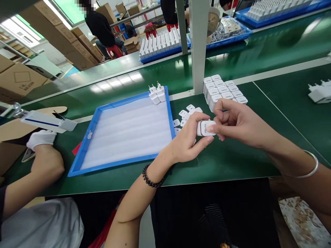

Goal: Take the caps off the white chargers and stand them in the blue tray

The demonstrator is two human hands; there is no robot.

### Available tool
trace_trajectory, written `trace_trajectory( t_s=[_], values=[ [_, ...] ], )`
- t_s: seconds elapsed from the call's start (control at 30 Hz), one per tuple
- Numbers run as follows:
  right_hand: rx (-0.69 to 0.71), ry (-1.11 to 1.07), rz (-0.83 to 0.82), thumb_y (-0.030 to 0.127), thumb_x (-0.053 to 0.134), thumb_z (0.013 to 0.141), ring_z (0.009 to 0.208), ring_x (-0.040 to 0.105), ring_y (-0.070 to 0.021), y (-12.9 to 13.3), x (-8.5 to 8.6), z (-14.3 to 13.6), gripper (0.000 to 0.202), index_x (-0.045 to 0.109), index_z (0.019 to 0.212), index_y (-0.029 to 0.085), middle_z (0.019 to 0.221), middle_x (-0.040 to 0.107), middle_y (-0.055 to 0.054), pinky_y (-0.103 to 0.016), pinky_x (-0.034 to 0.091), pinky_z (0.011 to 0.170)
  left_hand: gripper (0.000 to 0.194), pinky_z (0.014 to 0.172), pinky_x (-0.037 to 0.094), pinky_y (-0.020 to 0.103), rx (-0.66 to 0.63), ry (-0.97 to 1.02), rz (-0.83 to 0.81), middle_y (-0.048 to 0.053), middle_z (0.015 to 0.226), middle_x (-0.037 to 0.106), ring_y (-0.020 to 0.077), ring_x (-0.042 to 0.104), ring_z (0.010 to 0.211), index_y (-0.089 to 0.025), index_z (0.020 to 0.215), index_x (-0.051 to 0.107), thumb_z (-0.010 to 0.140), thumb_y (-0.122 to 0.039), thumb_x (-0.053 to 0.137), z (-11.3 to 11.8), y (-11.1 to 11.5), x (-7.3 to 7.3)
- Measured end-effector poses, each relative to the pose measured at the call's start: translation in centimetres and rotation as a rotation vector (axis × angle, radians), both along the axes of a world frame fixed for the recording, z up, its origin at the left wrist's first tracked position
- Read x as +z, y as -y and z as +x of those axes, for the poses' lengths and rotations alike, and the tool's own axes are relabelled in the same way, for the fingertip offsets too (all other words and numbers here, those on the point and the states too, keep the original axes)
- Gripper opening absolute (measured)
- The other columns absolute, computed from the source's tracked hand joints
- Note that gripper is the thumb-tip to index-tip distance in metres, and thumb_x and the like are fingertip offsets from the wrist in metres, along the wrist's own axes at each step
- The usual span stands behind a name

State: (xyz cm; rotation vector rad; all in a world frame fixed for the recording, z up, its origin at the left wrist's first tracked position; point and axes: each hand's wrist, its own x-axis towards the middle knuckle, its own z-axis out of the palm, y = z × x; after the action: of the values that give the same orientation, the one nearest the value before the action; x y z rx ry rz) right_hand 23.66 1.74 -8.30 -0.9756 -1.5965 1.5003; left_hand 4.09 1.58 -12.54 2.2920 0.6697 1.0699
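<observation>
My left hand (182, 143) is closed around a small white charger (203, 128), fingers over its far side and thumb along the near side. On the charger's right end, the thumb and fingers of my right hand (240, 120) are pinched; faint print shows on the face under the thumb. Behind my left hand lie several loose white printed pieces (183, 113). A tight stack of similar white pieces (224, 91) stands just beyond my right hand. At the far right corner of the blue tray (121, 160) sit a few white plug chargers (157, 94).
A grey post (198, 48) rises behind the stack. At left, a co-worker's gloved hand (41, 138) is near a white box (43, 120). More chargers (320, 92) lie at far right. Blue trays of chargers (160, 43) stand across the green bench.
</observation>
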Motion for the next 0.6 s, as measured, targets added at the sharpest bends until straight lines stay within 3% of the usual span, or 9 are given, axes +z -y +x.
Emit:
trace_trajectory(
  t_s=[0.13,0.23,0.37,0.6],
  values=[
    [0.052,-0.049,-0.055,0.034,0.086,0.074,0.038,0.035,-0.0058,-0.3,-0.8,-0.2,0.044,0.043,0.078,0.024,0.044,0.042,0.011,-0.022,0.027,0.039,0.026,0.079,0.049,0.034,-0.028,0.066,0.009,0.007,0.102,0.056,0.0186,0.054,0.090,-0.019,0.114,0.047,0.094,-0.033,0.056,0.4,-0.2,0.0],
    [0.126,-0.222,-0.120,0.041,0.077,0.084,0.037,0.032,-0.0063,-0.9,-1.4,-0.3,0.034,0.048,0.083,0.023,0.042,0.044,0.010,-0.023,0.023,0.041,0.024,0.072,0.047,0.031,-0.043,0.196,0.028,0.004,0.091,0.056,0.0157,0.053,0.080,-0.020,0.107,0.050,0.089,-0.031,0.061,0.7,0.1,0.2],
    [0.036,-0.398,-0.177,0.044,0.063,0.093,0.040,0.028,-0.0069,-1.8,-1.7,-0.3,0.027,0.051,0.084,0.022,0.043,0.044,0.008,-0.025,0.026,0.047,0.025,0.070,0.047,0.031,-0.041,0.292,0.047,0.003,0.087,0.057,0.0156,0.055,0.079,-0.020,0.102,0.052,0.082,-0.025,0.065,1.0,0.7,0.5],
    [-0.061,-0.417,-0.224,0.035,0.059,0.094,0.042,0.027,-0.0083,-2.8,-2.4,-0.4,0.021,0.054,0.080,0.021,0.045,0.042,0.006,-0.027,0.025,0.051,0.024,0.069,0.048,0.031,-0.053,0.314,0.056,0.003,0.085,0.057,0.0154,0.056,0.078,-0.019,0.099,0.053,0.079,-0.024,0.066,1.0,1.1,0.9]
  ],
)
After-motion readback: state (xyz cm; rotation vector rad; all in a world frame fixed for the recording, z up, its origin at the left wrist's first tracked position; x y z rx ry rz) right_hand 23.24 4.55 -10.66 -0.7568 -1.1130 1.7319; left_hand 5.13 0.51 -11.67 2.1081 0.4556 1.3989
